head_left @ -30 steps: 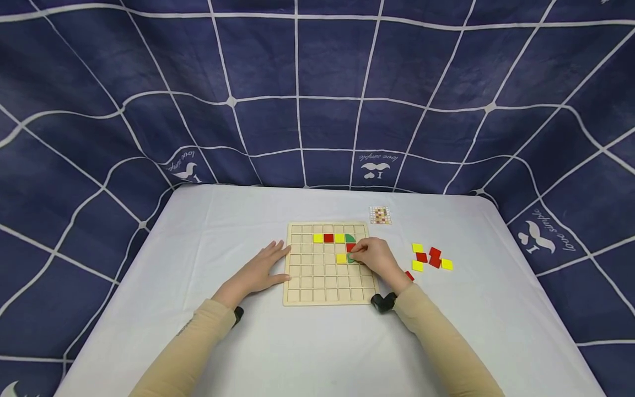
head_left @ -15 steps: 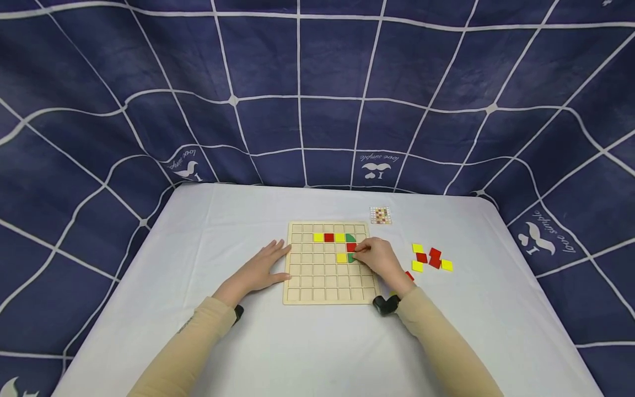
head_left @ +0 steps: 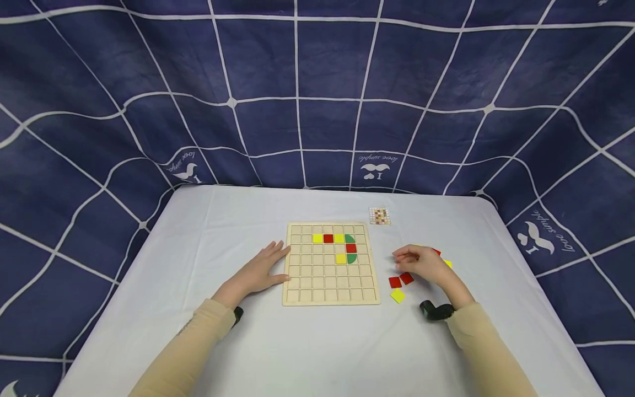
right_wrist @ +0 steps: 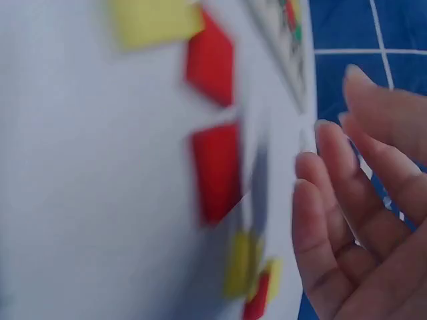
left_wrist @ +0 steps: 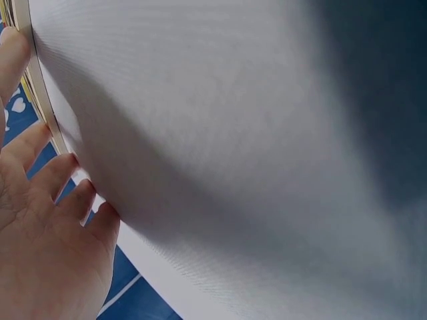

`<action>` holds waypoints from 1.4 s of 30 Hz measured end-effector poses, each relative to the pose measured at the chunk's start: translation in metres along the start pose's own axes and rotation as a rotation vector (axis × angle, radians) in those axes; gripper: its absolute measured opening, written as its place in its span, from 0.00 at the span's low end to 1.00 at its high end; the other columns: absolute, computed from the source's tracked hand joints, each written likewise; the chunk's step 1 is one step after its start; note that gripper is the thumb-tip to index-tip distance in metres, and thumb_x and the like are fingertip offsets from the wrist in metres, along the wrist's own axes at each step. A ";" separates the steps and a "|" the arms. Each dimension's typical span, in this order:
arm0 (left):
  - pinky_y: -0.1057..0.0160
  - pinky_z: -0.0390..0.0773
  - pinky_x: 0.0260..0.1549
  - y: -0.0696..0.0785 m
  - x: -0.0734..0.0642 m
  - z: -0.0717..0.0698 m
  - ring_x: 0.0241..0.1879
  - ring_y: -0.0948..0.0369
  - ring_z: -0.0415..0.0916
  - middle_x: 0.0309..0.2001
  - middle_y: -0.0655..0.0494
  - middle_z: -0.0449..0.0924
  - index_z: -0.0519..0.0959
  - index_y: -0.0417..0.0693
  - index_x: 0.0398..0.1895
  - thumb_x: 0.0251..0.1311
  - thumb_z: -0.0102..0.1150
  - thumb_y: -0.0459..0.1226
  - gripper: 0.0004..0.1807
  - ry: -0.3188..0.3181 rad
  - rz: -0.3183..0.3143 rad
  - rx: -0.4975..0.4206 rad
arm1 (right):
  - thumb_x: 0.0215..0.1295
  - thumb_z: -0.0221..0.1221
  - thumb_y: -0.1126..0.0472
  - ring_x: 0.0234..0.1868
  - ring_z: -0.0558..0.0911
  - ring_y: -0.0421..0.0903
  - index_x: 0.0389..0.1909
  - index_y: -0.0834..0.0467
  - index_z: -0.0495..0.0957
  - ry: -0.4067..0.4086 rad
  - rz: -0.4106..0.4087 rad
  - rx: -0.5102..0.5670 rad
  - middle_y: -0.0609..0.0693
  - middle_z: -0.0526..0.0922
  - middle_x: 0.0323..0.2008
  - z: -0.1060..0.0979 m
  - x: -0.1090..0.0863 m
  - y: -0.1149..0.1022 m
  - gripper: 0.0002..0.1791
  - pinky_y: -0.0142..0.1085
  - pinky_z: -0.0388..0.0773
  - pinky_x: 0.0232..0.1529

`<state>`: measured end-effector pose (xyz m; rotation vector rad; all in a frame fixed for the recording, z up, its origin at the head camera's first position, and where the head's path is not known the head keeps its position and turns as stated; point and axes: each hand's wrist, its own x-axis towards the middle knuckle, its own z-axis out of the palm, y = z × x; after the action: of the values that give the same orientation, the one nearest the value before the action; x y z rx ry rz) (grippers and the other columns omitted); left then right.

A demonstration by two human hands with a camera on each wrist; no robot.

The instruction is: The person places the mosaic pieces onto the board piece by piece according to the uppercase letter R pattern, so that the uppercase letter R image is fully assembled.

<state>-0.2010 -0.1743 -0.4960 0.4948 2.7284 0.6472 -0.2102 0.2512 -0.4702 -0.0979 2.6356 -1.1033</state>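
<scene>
Gridded board [head_left: 318, 282] lies between left hand [head_left: 258, 271] and right hand [head_left: 425, 264].

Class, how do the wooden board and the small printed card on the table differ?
The wooden board is much larger than the printed card. The left hand touches the board's edge; no hand touches the card. The board holds separate coloured tiles, while the card's colours look printed on. Both lie on the white cloth and show a grid.
</scene>
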 end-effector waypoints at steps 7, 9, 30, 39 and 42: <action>0.45 0.48 0.76 0.000 -0.002 -0.002 0.79 0.48 0.39 0.79 0.46 0.46 0.56 0.50 0.77 0.61 0.63 0.54 0.45 0.003 -0.003 -0.008 | 0.57 0.70 0.62 0.42 0.77 0.47 0.48 0.58 0.84 -0.034 -0.020 -0.108 0.52 0.83 0.42 0.004 -0.017 0.011 0.17 0.35 0.78 0.43; 0.45 0.48 0.76 0.000 -0.002 -0.002 0.79 0.47 0.39 0.79 0.46 0.46 0.56 0.50 0.77 0.61 0.63 0.54 0.45 0.001 -0.005 -0.011 | 0.56 0.70 0.63 0.43 0.76 0.47 0.48 0.56 0.84 -0.023 -0.020 -0.128 0.53 0.82 0.45 0.006 -0.019 0.013 0.17 0.37 0.78 0.45; 0.44 0.49 0.76 0.001 -0.003 -0.001 0.79 0.48 0.40 0.79 0.47 0.46 0.56 0.51 0.77 0.61 0.63 0.54 0.45 -0.003 -0.009 -0.008 | 0.53 0.72 0.64 0.36 0.73 0.46 0.37 0.56 0.81 -0.029 0.034 -0.174 0.49 0.76 0.31 0.011 -0.021 0.010 0.13 0.33 0.75 0.37; 0.44 0.49 0.76 0.002 -0.002 0.000 0.79 0.47 0.40 0.79 0.46 0.47 0.56 0.51 0.77 0.61 0.63 0.54 0.45 0.002 0.001 -0.005 | 0.57 0.71 0.58 0.32 0.77 0.43 0.39 0.56 0.82 0.016 0.006 -0.075 0.48 0.80 0.30 0.009 -0.009 -0.007 0.11 0.28 0.77 0.34; 0.44 0.49 0.76 0.003 -0.001 0.000 0.79 0.47 0.40 0.79 0.47 0.47 0.57 0.50 0.77 0.61 0.63 0.54 0.45 0.003 -0.002 -0.007 | 0.58 0.71 0.58 0.32 0.78 0.43 0.40 0.57 0.82 0.042 -0.024 -0.019 0.48 0.82 0.32 0.015 -0.001 -0.018 0.13 0.26 0.78 0.35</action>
<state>-0.1990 -0.1727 -0.4941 0.4901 2.7278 0.6578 -0.2056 0.2281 -0.4673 -0.1114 2.6891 -1.0999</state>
